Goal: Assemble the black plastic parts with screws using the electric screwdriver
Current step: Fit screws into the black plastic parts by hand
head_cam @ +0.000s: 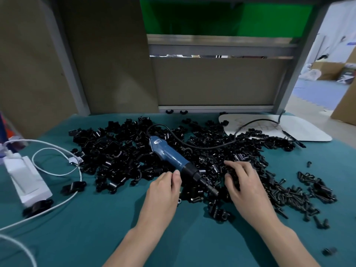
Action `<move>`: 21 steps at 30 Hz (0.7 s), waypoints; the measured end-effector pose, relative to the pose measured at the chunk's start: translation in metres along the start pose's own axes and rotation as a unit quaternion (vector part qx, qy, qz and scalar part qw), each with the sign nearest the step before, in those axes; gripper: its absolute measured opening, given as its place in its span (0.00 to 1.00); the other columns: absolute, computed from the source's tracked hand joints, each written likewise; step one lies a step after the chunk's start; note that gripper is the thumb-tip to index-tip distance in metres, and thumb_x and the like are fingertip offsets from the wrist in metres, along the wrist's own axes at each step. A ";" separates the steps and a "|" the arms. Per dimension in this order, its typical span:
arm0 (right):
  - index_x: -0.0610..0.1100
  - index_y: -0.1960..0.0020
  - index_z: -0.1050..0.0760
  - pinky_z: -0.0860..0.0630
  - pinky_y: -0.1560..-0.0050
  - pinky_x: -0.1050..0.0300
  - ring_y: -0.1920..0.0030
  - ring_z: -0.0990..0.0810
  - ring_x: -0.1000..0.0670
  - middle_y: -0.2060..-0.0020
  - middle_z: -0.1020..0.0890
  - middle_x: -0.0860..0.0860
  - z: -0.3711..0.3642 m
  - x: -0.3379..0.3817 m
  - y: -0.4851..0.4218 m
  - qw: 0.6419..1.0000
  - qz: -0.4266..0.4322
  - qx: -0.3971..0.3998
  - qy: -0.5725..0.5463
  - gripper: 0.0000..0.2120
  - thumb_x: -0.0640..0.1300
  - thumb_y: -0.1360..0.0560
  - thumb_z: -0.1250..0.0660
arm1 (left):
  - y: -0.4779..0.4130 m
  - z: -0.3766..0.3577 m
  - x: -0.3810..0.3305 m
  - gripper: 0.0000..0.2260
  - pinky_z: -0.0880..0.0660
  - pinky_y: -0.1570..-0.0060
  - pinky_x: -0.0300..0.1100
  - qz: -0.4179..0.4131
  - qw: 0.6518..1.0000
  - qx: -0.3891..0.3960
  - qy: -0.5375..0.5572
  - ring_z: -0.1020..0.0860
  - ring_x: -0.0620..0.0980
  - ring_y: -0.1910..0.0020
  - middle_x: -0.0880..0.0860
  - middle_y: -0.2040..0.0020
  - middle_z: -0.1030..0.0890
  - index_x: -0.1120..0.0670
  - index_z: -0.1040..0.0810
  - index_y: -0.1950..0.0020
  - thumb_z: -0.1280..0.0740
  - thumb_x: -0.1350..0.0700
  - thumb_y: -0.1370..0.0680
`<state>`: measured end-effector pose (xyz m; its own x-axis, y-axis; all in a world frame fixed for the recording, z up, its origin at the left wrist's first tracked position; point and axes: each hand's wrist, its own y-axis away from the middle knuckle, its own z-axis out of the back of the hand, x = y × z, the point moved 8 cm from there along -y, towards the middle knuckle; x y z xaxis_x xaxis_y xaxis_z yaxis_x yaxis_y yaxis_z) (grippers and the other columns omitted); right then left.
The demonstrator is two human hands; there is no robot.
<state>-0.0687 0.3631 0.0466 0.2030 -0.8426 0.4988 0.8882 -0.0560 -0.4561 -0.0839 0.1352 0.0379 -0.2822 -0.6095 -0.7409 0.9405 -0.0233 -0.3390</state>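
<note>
Blue electric screwdriver [173, 158] lying on its side atop a wide heap of black plastic parts [119, 151] in the middle of the table, dark nose toward the near right, black cord [202, 146] curving off to the far right. Small black screws [300, 197] scattered in a loose pile to the right of the heap, on the green cloth [96, 228].

Left hand [163, 191] just beside the screwdriver's dark collar, fingers bent, thumb and forefinger drawn together at the tips; impossible to tell whether anything is pinched between them. Right hand [244, 182] on the heap just right of the tool's nose, fingers slightly apart and bent down among the parts; no telling whether closed on one.

Farther right, a white board [308, 132] under the cord. At the left edge, a white charger [27, 178] with a looping white cable [57, 170].
</note>
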 end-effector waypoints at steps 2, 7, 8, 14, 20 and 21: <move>0.52 0.28 0.29 0.32 0.40 0.57 0.42 0.34 0.59 0.40 0.31 0.60 0.000 0.005 -0.005 1.000 -0.001 -0.009 -0.013 0.18 0.48 0.18 0.40 | 0.000 0.002 0.001 0.21 0.36 0.68 0.39 -0.003 1.000 -0.010 0.013 0.35 0.45 0.71 0.45 0.68 0.32 0.52 0.35 0.65 0.46 0.44 0.15; 0.53 0.31 0.25 0.32 0.34 0.54 0.37 0.34 0.53 0.37 0.26 0.57 -0.023 0.032 -0.048 0.998 0.026 0.050 0.034 0.15 0.48 0.16 0.39 | -0.001 0.007 0.009 0.21 0.37 0.71 0.40 0.016 0.998 -0.026 0.057 0.37 0.43 0.74 0.43 0.73 0.34 0.49 0.34 0.64 0.48 0.38 0.17; 0.53 0.31 0.25 0.33 0.32 0.52 0.35 0.33 0.50 0.35 0.26 0.55 -0.028 0.039 -0.059 0.996 0.028 0.067 0.047 0.15 0.48 0.16 0.39 | -0.002 0.009 0.014 0.21 0.37 0.71 0.40 0.034 0.996 -0.033 0.077 0.37 0.43 0.75 0.43 0.74 0.33 0.49 0.33 0.62 0.49 0.37 0.17; 0.57 0.22 0.33 0.51 0.20 0.37 0.21 0.43 0.41 0.21 0.37 0.48 -0.075 0.057 -0.108 0.971 0.011 0.195 0.140 0.23 0.57 0.16 0.39 | -0.006 0.011 0.028 0.27 0.29 0.66 0.38 0.109 0.981 -0.058 0.152 0.21 0.38 0.67 0.37 0.67 0.20 0.48 0.21 0.61 0.52 0.35 0.18; 0.52 0.29 0.27 0.50 0.20 0.37 0.22 0.41 0.42 0.24 0.33 0.49 -0.089 0.052 -0.119 0.966 -0.001 0.205 0.157 0.17 0.54 0.16 0.38 | -0.006 0.013 0.039 0.28 0.24 0.71 0.41 0.168 0.942 -0.071 0.282 0.18 0.52 0.71 0.48 0.73 0.21 0.53 0.24 0.64 0.49 0.36 0.18; 0.50 0.29 0.27 0.49 0.20 0.39 0.23 0.39 0.43 0.26 0.30 0.49 -0.085 0.055 -0.118 0.970 0.014 0.183 0.161 0.17 0.53 0.16 0.39 | -0.007 0.013 0.039 0.27 0.23 0.70 0.43 0.164 0.943 -0.073 0.279 0.18 0.53 0.69 0.47 0.73 0.21 0.52 0.24 0.65 0.49 0.36 0.18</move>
<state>-0.1975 0.2776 0.0650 0.1428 -0.9677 0.2080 0.9830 0.1140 -0.1442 -0.0986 0.1010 0.0189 -0.0735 -0.0524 -0.9959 0.9701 0.2277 -0.0836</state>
